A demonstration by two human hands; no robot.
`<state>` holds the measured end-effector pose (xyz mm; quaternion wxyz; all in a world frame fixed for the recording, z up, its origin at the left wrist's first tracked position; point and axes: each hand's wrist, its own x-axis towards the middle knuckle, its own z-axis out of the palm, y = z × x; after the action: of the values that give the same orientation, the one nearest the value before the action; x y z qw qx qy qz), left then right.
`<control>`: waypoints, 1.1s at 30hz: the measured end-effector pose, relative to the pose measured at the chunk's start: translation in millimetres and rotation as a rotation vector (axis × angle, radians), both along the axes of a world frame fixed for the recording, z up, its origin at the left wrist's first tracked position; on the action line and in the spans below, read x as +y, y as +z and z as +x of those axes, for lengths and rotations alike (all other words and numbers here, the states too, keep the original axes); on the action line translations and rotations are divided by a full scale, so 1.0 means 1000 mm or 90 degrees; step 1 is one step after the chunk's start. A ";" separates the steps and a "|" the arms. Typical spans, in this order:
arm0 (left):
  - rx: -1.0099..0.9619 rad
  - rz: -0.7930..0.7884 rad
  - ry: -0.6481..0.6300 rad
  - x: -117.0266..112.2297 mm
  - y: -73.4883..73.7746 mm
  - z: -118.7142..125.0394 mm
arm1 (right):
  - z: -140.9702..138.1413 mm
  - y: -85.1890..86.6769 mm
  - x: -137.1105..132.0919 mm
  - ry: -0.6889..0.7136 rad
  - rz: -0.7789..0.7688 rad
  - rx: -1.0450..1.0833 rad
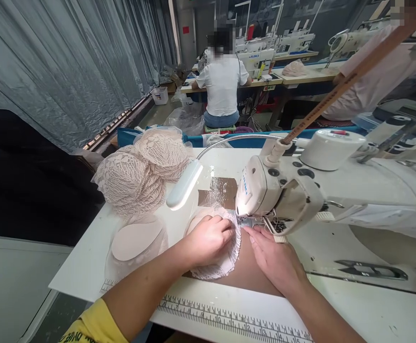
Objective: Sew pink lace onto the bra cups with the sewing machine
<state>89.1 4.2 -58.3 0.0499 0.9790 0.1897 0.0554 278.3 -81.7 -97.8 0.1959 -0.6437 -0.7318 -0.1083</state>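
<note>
My left hand [210, 238] lies curled on top of a lace-covered cup piece [225, 264], pressing it down on the sewing table [86, 267]. My right hand [275, 257] rests flat beside it, fingertips at the lace edge just under the presser foot [249, 221] of the white sewing machine [301, 195]. The needle area is partly hidden by the machine head. A tan panel [247, 271] shows between my hands.
A pile of lace cups [143, 166] and plain foam cups [136, 240] sit at the left. A gooseneck lamp [184, 186] hangs over the work. Thread snips [372, 270] lie at the right. A ruler strip [229, 321] runs along the front edge. A person [222, 81] sews at a table behind.
</note>
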 end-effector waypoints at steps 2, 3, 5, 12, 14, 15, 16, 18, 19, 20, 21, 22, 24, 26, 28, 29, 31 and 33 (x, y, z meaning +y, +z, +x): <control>-0.014 -0.016 -0.023 -0.002 -0.001 0.000 | 0.000 0.000 -0.001 -0.002 -0.001 0.000; -0.018 -0.021 -0.028 -0.002 -0.001 -0.001 | -0.001 0.001 -0.001 -0.003 -0.010 0.003; -0.021 -0.024 -0.029 -0.002 -0.002 -0.001 | -0.002 0.004 -0.002 0.010 -0.038 0.014; -0.026 -0.030 -0.015 -0.002 -0.005 0.001 | -0.005 0.005 -0.001 0.028 -0.068 -0.003; -0.028 -0.028 -0.011 -0.002 -0.004 0.002 | -0.004 0.003 -0.001 0.026 -0.049 0.000; -0.029 -0.028 -0.010 -0.001 -0.002 0.001 | -0.003 0.003 -0.002 0.031 -0.036 0.007; -0.030 -0.027 -0.005 0.000 0.000 0.001 | -0.003 0.003 -0.003 0.044 -0.023 0.018; -0.030 -0.025 0.029 0.003 0.006 -0.002 | -0.004 0.006 -0.006 0.091 -0.003 0.049; -0.027 -0.019 0.068 0.005 0.010 -0.003 | -0.005 0.009 -0.008 0.124 0.003 0.070; -0.019 -0.009 0.127 0.006 0.014 -0.006 | -0.007 0.011 -0.011 0.160 0.000 0.091; -0.003 0.001 0.201 0.008 0.018 -0.008 | -0.009 0.014 -0.014 0.194 -0.013 0.111; 0.022 0.003 0.281 0.009 0.022 -0.011 | -0.011 0.016 -0.017 0.224 -0.031 0.127; 0.087 -0.023 0.406 0.012 0.028 -0.017 | -0.015 0.018 -0.021 0.257 -0.076 0.146; 0.132 -0.078 0.446 0.015 0.032 -0.023 | -0.018 0.018 -0.025 0.263 -0.109 0.153; 0.143 -0.117 0.428 0.017 0.035 -0.030 | -0.019 0.016 -0.027 0.263 -0.123 0.160; 0.133 -0.134 0.418 0.018 0.036 -0.033 | -0.019 0.015 -0.028 0.263 -0.130 0.164; 0.042 -0.250 0.418 0.019 0.035 -0.039 | -0.019 0.013 -0.029 0.259 -0.145 0.175; -0.146 -0.508 0.419 0.018 0.031 -0.041 | -0.019 0.013 -0.030 0.255 -0.154 0.188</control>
<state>47.7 21.9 -27.4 0.4190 0.7603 0.4866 0.0982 259.8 -112.0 -85.2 0.2396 -0.5137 -0.8156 0.1162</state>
